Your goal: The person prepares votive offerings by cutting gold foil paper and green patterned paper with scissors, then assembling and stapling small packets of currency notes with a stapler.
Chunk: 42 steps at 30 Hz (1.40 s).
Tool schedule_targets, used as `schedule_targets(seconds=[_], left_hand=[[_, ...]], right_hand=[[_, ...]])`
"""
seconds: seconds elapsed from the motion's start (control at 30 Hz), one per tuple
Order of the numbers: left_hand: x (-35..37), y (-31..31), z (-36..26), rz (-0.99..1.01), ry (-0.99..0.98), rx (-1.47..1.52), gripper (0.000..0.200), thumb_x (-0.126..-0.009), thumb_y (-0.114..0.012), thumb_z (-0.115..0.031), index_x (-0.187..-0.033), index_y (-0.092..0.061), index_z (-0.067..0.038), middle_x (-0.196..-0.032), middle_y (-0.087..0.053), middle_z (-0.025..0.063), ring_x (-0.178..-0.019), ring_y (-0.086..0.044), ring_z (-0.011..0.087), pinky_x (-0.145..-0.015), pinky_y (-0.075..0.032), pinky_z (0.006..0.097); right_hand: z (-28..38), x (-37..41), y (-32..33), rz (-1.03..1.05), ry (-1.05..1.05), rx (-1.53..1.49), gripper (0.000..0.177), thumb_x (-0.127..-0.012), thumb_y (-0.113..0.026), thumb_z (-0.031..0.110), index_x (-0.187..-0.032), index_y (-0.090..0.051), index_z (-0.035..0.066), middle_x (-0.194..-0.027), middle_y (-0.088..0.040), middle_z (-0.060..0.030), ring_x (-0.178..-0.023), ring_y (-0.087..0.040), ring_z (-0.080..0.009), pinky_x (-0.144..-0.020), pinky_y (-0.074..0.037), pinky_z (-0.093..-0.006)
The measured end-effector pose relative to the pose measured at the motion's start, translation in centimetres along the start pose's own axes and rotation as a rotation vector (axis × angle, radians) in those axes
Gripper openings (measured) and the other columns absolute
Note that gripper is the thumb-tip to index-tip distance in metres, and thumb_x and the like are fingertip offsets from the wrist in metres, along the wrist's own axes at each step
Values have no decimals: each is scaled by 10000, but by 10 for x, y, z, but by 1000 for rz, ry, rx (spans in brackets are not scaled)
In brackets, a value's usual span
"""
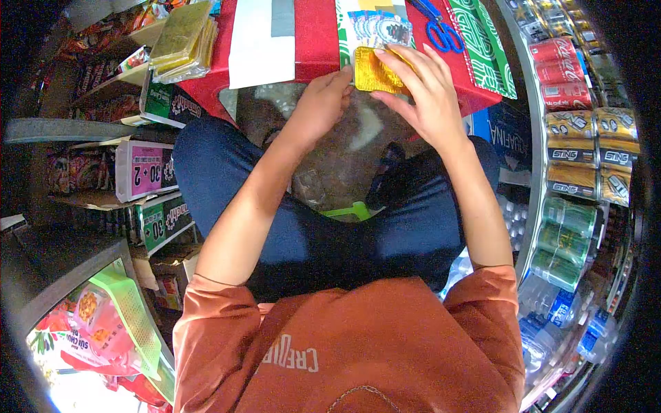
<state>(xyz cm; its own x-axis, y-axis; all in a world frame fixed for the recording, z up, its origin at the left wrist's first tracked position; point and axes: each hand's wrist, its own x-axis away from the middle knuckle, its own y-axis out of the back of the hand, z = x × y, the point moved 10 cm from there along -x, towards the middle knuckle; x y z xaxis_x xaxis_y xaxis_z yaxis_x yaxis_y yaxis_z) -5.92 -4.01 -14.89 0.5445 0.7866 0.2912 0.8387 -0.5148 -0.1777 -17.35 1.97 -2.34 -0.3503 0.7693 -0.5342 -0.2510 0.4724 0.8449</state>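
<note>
On the red table (313,48), a shiny gold square packet (377,69) lies near the front edge. My right hand (420,86) rests over its right side, thumb and fingers spread on it. My left hand (323,103) is at the table's edge just left of the packet, its fingers pressed together; what they hold, if anything, is too small to tell. Behind the gold packet sits a clear packet with blue and white round prints (379,27), on a green and white strip. Blue-handled scissors (444,34) lie to the right of it.
A stack of gold-brown packets (182,43) lies at the table's left corner, beside a white sheet (261,45). A green patterned strip (482,51) crosses the right side. Shelves with boxes (144,168) stand left; drink cans (571,151) and bottles stand right.
</note>
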Motion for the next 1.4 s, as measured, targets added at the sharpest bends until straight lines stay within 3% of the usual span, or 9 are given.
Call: schedule_targets(seconds=[0.33, 0.43, 0.63, 0.77, 0.87, 1.17, 1.4], left_hand=[[1, 1, 0, 4, 24, 30, 381, -1060, -472, -443, -897, -580, -116, -707, -425, -75, -584, -374, 63, -524, -313, 250], [-1, 1, 2, 13, 37, 59, 394, -1060, -479, -435, -895, -596, -97, -703, -437, -67, -584, -377, 68, -523, -309, 255], [4, 1, -2, 3, 54, 18, 393, -1060, -480, -441, -918, -604, -97, -708, -438, -71, -595, -382, 65, -534, -316, 248], [4, 2, -2, -7, 44, 42, 388, -1062, -478, -437, -924, -604, -96, -714, -439, -72, -605, -384, 65, -543, -323, 246], [3, 1, -2, -10, 42, 42, 358, -1046, -489, -474, -872, -542, -166, -683, -406, -86, -545, -365, 53, -501, -316, 238], [1, 1, 0, 16, 44, 6, 343, -1048, -488, -463, -882, -529, -166, -691, -397, -87, -554, -359, 52, -499, -312, 244], [1, 6, 0, -48, 31, -40, 414, -1039, -502, -483, -1057, -635, -91, -732, -472, -58, -578, -407, 62, -527, -342, 235]], right_hand=[[-4, -1, -1, -24, 16, -51, 553, -831, -766, 374, -1320, -640, 151, -1340, -628, -80, -1249, -592, -266, -1154, -361, -480], [-4, 2, -2, -33, 36, -26, 526, -820, -774, 379, -1296, -666, 182, -1359, -618, -63, -1237, -591, -265, -1112, -389, -470], [5, 5, 1, -27, 64, 111, 479, -815, -781, 374, -1268, -690, 249, -1212, -620, -30, -1112, -597, -245, -974, -417, -440], [9, 7, -4, 22, 63, 121, 486, -836, -772, 314, -1304, -666, 239, -1150, -606, -27, -1096, -593, -227, -975, -413, -439], [12, 7, -7, 51, 70, 149, 529, -822, -764, 240, -1336, -643, 227, -1157, -603, -20, -1103, -588, -220, -979, -410, -438], [7, 10, -19, 67, 67, 190, 528, -826, -682, 134, -1345, -637, 218, -1148, -604, -21, -1083, -590, -212, -980, -407, -428], [5, 9, -18, 43, 49, 156, 513, -826, -683, 126, -1327, -649, 230, -1123, -614, -18, -1050, -594, -221, -968, -407, -427]])
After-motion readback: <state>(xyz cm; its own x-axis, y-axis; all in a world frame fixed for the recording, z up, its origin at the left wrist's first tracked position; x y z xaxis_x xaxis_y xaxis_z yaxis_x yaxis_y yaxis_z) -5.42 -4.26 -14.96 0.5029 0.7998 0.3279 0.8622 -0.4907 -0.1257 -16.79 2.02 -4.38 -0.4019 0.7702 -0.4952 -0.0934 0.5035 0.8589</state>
